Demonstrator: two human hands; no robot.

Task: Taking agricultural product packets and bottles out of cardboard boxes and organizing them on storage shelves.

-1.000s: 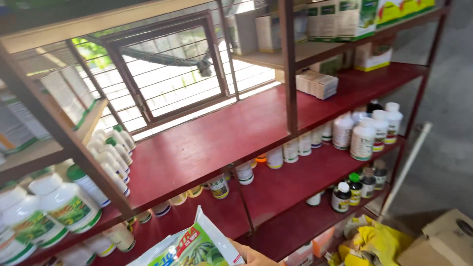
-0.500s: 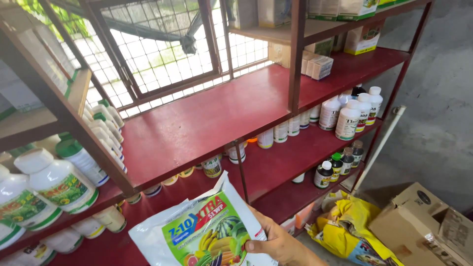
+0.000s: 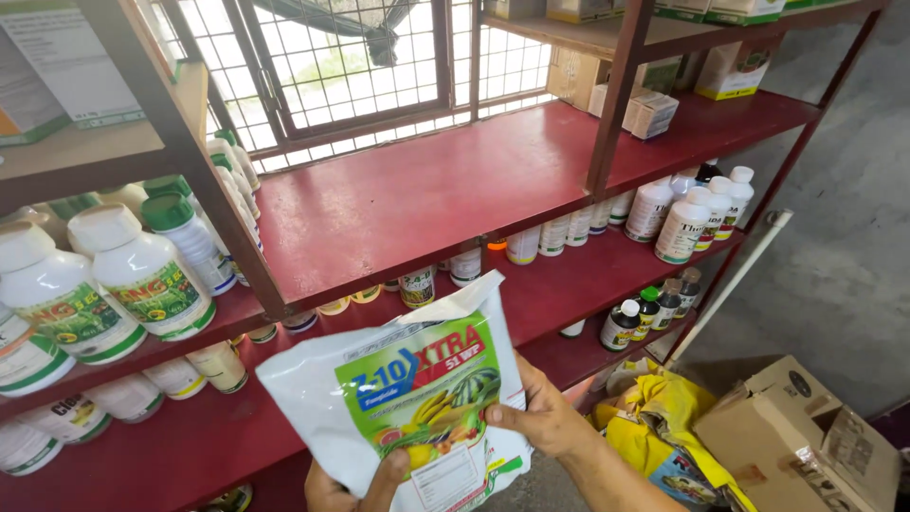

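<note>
Head view. The left hand (image 3: 353, 488) is cut off by the lower picture edge; only its thumb and part of the palm show, with the thumb pressed on the lower front of the white plastic pouch with a green, fruit-printed label (image 3: 412, 398). The right hand (image 3: 538, 415) grips the pouch's right edge, its thumb on the front face and its fingers hidden behind. The pouch is held upright in front of the dark red metal shelving rack (image 3: 417, 199), below the rack's broad middle board; its bottom corner runs out of frame.

On the rack's left bay stand white plastic bottles with green-and-yellow labels (image 3: 142, 275), the lowest ones partly cut off. On the board behind the pouch, a row of small white bottles (image 3: 559, 235) is half hidden beneath the board above. To the right of the rack's foot lie a crumpled yellow bag (image 3: 664, 427) and an open brown cardboard box (image 3: 796, 436).
</note>
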